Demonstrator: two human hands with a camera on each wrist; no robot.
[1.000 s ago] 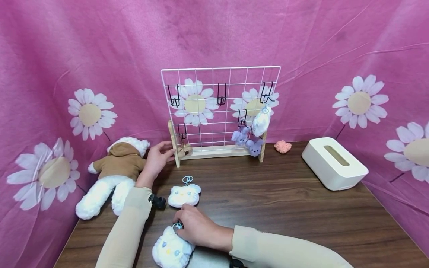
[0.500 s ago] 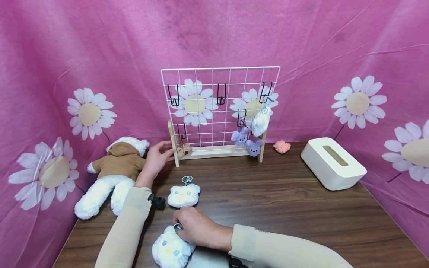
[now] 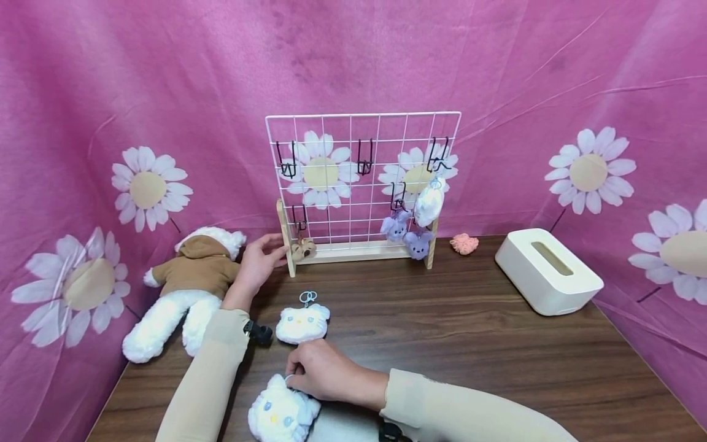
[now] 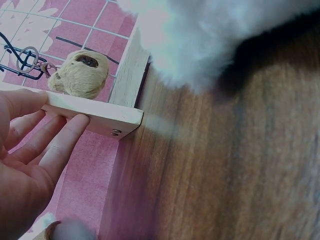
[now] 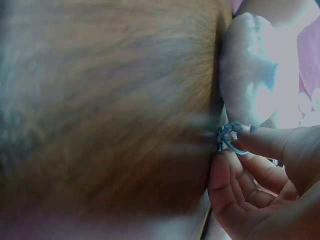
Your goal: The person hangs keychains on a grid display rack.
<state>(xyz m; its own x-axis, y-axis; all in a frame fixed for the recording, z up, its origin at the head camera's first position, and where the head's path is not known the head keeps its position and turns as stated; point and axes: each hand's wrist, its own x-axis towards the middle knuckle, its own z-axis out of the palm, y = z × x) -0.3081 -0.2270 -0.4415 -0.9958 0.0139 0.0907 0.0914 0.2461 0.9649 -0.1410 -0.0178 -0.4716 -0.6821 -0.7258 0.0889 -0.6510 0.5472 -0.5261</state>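
In the head view my right hand [image 3: 326,371] pinches the ring of a white plush cat keychain [image 3: 282,410] at the near table edge. The right wrist view shows the light-blue ring [image 5: 235,145] between thumb and fingers, with the plush [image 5: 247,70] beside it. My left hand [image 3: 259,267] is at the left wooden post [image 3: 286,239] of a white grid rack [image 3: 364,202]. Its fairly straight fingers touch the post [image 4: 95,112] in the left wrist view. A tan plush keychain [image 4: 82,75] hangs beside that post. A second white cat keychain [image 3: 302,323] lies face up on the table.
Black hooks [image 3: 364,164] are fixed on the grid. Purple plush charms [image 3: 417,244] and a white plush [image 3: 429,202] hang at its right. A pink fuzzy item [image 3: 464,244] and a tissue box [image 3: 549,273] stand right. A large plush toy [image 3: 193,276] lies left.
The white cat keychain under my right hand has shifted slightly left and down, and its ring is now mostly covered by the fingers. My left hand has stayed at the rack's post.
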